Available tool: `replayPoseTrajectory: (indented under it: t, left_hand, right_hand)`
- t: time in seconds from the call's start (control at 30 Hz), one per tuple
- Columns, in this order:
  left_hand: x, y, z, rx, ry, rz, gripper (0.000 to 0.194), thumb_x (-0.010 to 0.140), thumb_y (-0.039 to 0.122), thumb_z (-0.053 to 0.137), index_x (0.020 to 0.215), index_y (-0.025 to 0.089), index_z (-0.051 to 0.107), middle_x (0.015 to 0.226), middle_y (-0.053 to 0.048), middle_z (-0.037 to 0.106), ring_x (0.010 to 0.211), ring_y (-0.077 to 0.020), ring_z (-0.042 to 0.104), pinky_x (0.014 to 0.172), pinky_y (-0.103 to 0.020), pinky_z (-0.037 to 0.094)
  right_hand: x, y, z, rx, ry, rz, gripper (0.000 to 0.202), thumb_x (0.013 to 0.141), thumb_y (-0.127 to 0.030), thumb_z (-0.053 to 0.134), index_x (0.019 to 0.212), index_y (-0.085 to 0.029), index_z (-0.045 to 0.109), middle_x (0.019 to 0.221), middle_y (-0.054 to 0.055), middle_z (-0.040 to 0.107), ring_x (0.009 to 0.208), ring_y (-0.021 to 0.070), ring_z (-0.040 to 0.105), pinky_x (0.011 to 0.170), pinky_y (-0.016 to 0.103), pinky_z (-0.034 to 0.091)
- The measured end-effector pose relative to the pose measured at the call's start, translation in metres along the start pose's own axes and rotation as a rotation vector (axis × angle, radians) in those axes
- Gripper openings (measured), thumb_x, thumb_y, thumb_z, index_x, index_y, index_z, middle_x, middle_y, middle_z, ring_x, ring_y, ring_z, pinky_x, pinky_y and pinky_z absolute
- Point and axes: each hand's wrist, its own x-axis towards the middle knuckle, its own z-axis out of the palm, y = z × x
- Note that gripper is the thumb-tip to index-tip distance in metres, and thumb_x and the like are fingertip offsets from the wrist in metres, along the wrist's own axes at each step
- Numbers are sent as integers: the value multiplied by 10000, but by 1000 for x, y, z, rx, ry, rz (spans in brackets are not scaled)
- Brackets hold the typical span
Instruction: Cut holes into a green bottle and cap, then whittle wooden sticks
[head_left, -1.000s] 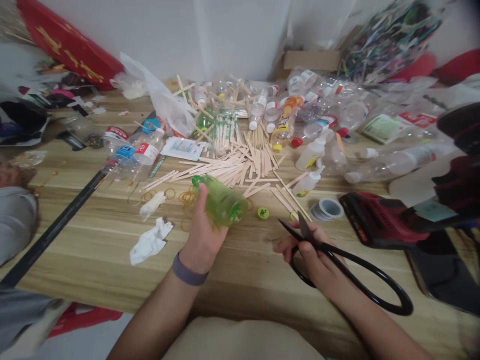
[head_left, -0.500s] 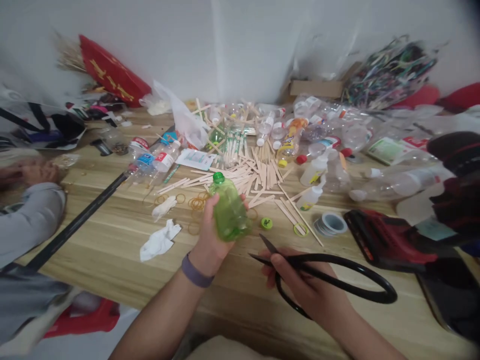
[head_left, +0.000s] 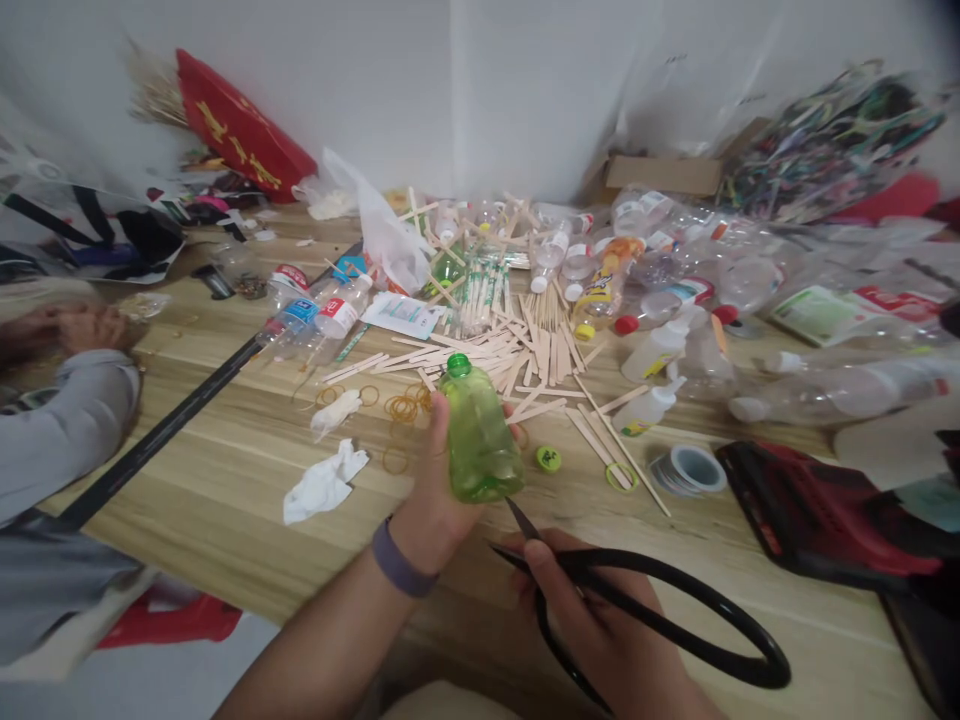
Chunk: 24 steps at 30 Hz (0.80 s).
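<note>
A green plastic bottle [head_left: 481,435] without a cap is held tilted over the table, its neck pointing away from me. My left hand [head_left: 435,490] wraps round it, thumb on the left side and fingertips showing at the right. In my right hand [head_left: 592,600] is a pair of black scissors [head_left: 675,570] with large loop handles. Their blades are parted and point toward the bottle's base; the upper tip is close to it, and I cannot tell whether they touch. A green cap [head_left: 548,458] lies on the table right of the bottle.
Wooden sticks [head_left: 551,345] spread behind the bottle, with rubber bands [head_left: 405,405] and crumpled tissue [head_left: 326,482] to the left. Empty bottles [head_left: 847,390], a spool [head_left: 688,470] and a red-black tool [head_left: 810,510] stand right. Another person's sleeve [head_left: 71,420] rests at far left.
The view has shifted slightly, so the table's things sit further right. The scissors have come nearer the bottle's base, still with parted blades. My left hand keeps its hold on the bottle.
</note>
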Motion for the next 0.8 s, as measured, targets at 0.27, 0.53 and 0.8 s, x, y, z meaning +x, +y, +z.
replayPoseTrajectory:
  t: [0.27,0.53,0.8]
  left_hand:
    - [1,0,5,-33,75,3,330,943,390,426,812,178,643,704,-37,644,660,-165,627,635,-285,529]
    - [-1,0,8,-50,127,-40,367,954,394,387,806,178,645,719,-39,661,686,-176,641,697,-304,541]
    - [-1,-3,5,82,76,-23,438,973,414,343,803,168,664,698,-56,664,639,-180,633,640,-296,531]
  right_hand:
    - [1,-1,11,-23,128,-78,280,982,-370,476,1166,-220,624,695,8,647,562,128,627,499,192,516]
    - [5,-6,15,-77,219,-164,215,977,-305,494,1085,-196,644,664,-14,636,537,110,627,497,178,507]
    - [8,-15,11,-156,275,-186,231,989,-311,455,1042,-196,649,647,-28,635,513,101,620,489,177,493]
